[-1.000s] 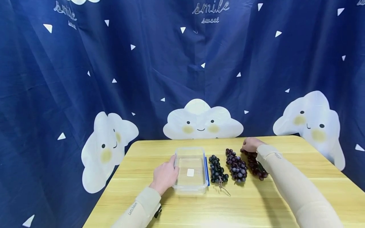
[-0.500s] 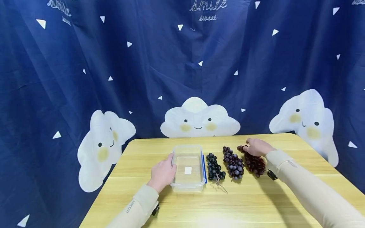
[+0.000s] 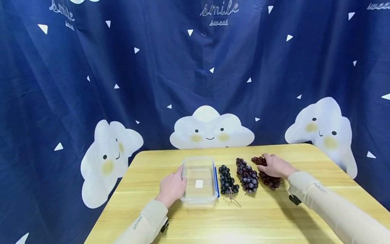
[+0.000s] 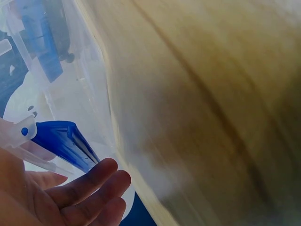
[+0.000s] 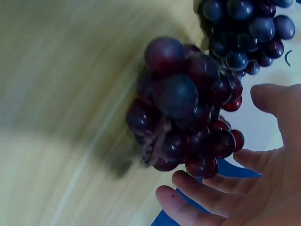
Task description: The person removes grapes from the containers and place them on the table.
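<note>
A clear plastic food container [image 3: 199, 189] with blue-edged latches stands on the table. My left hand [image 3: 172, 186] holds its left rim. In the left wrist view a blue latch [image 4: 66, 141] hangs folded out by that hand, and part of a finger shows through the clear plastic. At the right, a bunch of dark red grapes [image 3: 271, 181] lies under my right hand [image 3: 276, 166]. The right wrist view shows this hand's fingers [image 5: 202, 193] spread beside the red grapes, thumb apart on the other side.
A bunch of black grapes [image 3: 228, 181] with a bare stem lies right of the container. Between it and the red bunch lies a purple bunch [image 3: 248, 178]. The wooden table [image 3: 243, 227] ends at a blue cloud-printed curtain [image 3: 158, 84].
My right hand has let go of the red bunch's far tip and moved nearer over its middle, fingers spreading. My left hand stays at the container's rim. The head view has shifted slightly.
</note>
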`<action>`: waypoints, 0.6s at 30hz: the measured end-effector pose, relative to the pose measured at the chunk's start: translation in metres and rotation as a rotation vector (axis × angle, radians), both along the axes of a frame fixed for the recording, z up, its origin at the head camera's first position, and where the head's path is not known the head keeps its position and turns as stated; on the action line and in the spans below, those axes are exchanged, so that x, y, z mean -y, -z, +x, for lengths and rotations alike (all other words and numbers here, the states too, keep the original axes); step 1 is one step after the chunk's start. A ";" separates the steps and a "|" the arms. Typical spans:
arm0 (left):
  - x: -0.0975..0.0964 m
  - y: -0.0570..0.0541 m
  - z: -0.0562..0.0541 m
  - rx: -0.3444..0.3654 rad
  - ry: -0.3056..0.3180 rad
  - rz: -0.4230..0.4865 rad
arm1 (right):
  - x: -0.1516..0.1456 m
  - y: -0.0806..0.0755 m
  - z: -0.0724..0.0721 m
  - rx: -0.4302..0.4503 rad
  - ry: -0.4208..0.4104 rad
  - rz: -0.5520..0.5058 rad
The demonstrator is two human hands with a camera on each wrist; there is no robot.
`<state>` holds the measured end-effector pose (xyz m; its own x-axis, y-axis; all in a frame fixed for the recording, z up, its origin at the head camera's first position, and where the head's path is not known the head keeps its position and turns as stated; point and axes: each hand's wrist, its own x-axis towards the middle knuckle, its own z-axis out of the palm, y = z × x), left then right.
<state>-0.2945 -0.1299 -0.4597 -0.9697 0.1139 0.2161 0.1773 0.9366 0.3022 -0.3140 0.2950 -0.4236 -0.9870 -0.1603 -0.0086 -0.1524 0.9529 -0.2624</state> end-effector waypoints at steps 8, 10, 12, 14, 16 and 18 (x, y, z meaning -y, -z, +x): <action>0.002 0.001 0.001 -0.009 0.004 0.002 | 0.007 0.007 0.010 0.063 0.028 -0.039; 0.001 0.001 0.001 -0.010 0.004 0.006 | 0.007 0.008 0.011 0.076 0.031 -0.051; 0.000 0.000 0.002 -0.009 0.007 0.011 | 0.006 0.008 0.012 0.093 0.032 -0.063; 0.000 0.000 0.002 -0.009 0.007 0.016 | 0.005 0.009 0.012 0.101 0.025 -0.071; 0.000 0.001 0.002 -0.012 0.006 0.017 | 0.004 0.010 0.013 0.104 0.018 -0.078; 0.000 0.001 0.001 -0.014 0.004 0.017 | 0.003 0.011 0.013 0.104 0.016 -0.079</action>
